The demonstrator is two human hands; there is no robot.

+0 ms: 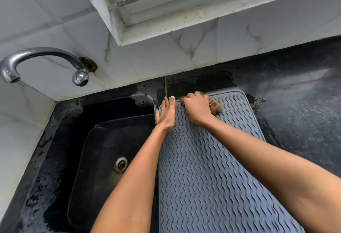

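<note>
At the far left, a curved metal tap (36, 57) is mounted on the tiled wall above and behind the black sink (96, 173), and a drain (120, 164) is set in the sink's floor. Just right of the sink, the left grip (166, 116) is laid flat with its fingers straight on the sink-side edge of the grey ribbed mat (203, 177). Nothing is enclosed by it; the mat is only pressed down.

The mat is spread on the dark table (304, 112) immediately right of the sink, with its long edge run along the sink's rim. Further right of the sink, at the mat's far end, the right grip (196, 110) is curled tightly round a brown wad (215, 106), which is pressed onto the ribs. Most of the wad is hidden under the fingers, so it may be a scrub pad or a crumpled cloth.

The mat is judged light, soft and floppy, and probably slick, since wet patches are seen on the table behind the sink. It is best taken by its raised rim at two points on the sink-side edge, so that sagging is avoided. The wad is judged light and squashy, and is best kept bunched in the palm.
</note>
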